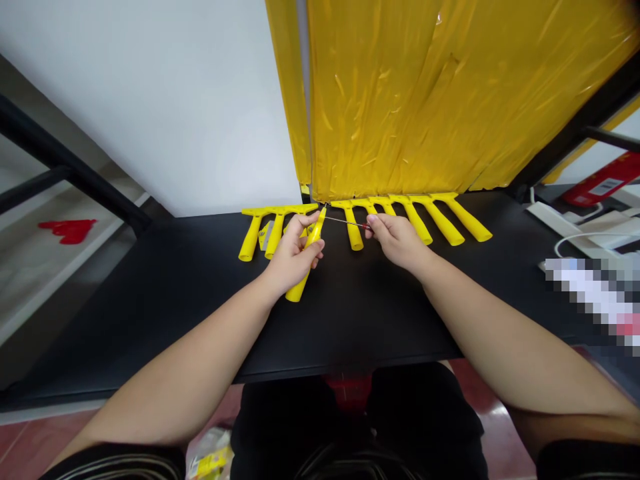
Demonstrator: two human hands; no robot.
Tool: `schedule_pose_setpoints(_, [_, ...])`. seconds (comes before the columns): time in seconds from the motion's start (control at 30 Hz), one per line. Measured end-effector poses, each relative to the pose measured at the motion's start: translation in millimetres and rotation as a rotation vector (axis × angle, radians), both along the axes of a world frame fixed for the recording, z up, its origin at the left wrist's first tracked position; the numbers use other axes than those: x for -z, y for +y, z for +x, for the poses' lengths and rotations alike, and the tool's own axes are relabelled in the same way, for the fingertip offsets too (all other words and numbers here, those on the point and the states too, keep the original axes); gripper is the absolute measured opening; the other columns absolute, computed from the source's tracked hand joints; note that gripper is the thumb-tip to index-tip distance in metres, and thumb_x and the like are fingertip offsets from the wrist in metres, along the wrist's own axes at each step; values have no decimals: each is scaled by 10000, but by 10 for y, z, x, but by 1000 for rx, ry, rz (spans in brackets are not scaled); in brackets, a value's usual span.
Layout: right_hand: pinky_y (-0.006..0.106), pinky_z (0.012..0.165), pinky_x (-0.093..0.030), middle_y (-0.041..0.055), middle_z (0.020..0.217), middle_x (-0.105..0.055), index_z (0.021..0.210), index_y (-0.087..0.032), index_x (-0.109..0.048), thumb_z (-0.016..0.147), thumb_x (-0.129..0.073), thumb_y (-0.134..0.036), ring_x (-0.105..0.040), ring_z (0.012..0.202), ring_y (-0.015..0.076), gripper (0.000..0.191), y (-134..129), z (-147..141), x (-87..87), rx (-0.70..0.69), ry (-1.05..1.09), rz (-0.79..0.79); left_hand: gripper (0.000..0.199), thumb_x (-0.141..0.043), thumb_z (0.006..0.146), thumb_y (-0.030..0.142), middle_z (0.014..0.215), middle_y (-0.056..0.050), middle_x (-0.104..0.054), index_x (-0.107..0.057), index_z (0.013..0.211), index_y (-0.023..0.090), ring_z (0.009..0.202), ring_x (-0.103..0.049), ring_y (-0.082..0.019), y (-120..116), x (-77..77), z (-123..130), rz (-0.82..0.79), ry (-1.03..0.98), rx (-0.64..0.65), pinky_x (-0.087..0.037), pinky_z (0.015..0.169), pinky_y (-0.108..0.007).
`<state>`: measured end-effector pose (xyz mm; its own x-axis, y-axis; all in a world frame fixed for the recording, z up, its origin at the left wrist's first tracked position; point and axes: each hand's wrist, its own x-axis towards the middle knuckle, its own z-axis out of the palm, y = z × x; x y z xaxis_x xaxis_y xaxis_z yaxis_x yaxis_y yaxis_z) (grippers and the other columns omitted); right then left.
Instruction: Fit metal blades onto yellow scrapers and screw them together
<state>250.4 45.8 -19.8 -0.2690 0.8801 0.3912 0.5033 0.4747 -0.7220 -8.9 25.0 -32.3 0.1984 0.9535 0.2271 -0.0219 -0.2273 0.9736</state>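
In the head view my left hand (295, 252) is wrapped round a yellow handle (299, 288), whose wide end points down toward me. My right hand (395, 241) pinches a thin screwdriver (353, 223) by its small red grip. The metal shaft runs left to the upper end of the held handle, close to my left fingertips; whether it touches is too small to tell. Left of my left hand lie yellow T-shaped handles (249, 239). More of them (445, 223) lie in a row behind and beyond my right hand.
The black table (350, 320) spans the view. A white panel (200, 107) and a yellow wrapped panel (425, 100) stand at its back. At right are a red can-like item (603, 181), a white power strip (560, 227) and cables. A red object (70, 231) lies on the left shelf.
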Motion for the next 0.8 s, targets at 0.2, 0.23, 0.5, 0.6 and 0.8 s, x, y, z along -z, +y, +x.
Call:
schedule_pose_setpoints(0.2, [328,637,-435,-27,770,-587,1137,-276,-507,1033,-616,-449,-519,655,183,230,-50,31,-7,-147,3,41,435,-768,885,200,1224,-63,-667,-558,1260,266,620,-638,-72,16,-17,-2,3,1,-39,-494,478,-201])
schedule_pose_setpoints(0.23, [335,653,-443,-8,798,-613,1090,-269,-525,1037,-607,-445,-545,685,191,201,-39,38,-6,-114,-3,59,438,-758,894,203,1216,-65,-669,-553,1275,266,625,-638,-74,14,-14,-2,7,10,-31,-494,480,-198])
schedule_pose_setpoints(0.5, [354,680,-444,-7,719,-582,938,-251,-621,1084,-495,-567,-540,660,195,370,-14,43,-10,-89,6,-14,430,-767,874,180,1511,-78,-573,-572,1244,280,660,-626,-56,-30,-21,23,23,12,-7,-507,472,-194])
schedule_pose_setpoints(0.6, [333,639,-424,-33,747,-565,1091,-278,-545,1025,-646,-477,-496,636,179,233,-35,45,0,-132,40,10,423,-766,881,190,1485,-76,-585,-556,1238,279,642,-627,-50,-12,-8,16,18,1,-16,-503,472,-195])
schedule_pose_setpoints(0.8, [368,728,-452,21,755,-624,824,-240,-622,1094,-483,-487,-578,721,209,391,-5,48,-32,-38,-31,27,356,-732,921,211,1477,-89,-578,-551,1221,268,640,-623,-53,-19,-9,14,39,27,2,-500,481,-205])
